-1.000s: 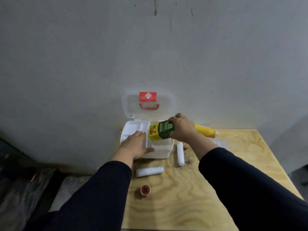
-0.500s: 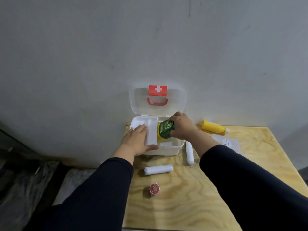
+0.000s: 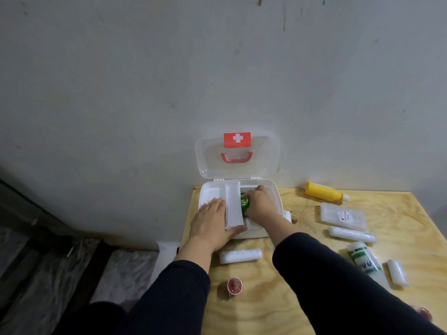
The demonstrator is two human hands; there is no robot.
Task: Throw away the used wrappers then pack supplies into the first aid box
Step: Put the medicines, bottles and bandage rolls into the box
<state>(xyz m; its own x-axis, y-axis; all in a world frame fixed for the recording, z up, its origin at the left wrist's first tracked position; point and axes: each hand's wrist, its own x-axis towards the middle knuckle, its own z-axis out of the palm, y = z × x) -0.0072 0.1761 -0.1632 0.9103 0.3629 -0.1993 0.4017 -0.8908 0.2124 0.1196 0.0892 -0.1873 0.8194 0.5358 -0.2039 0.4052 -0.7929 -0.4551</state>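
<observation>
From the head camera, the right hand (image 3: 262,209) has its fingers closed around a green carton (image 3: 246,206) inside the open first aid box (image 3: 274,189) at the worktop's far left, while the left hand (image 3: 212,226) lies flat, fingers spread, bracing the white tray (image 3: 233,206). Packing looks barely begun: a yellow bottle (image 3: 323,192), bandage rolls (image 3: 240,256) and a flat packet (image 3: 343,216) remain outside on the worktop (image 3: 278,298).

White first aid box (image 3: 275,197) (red label, white cross), yellow bottle (image 3: 323,192), green packet (image 3: 245,205), pale plywood table (image 3: 302,308).
</observation>
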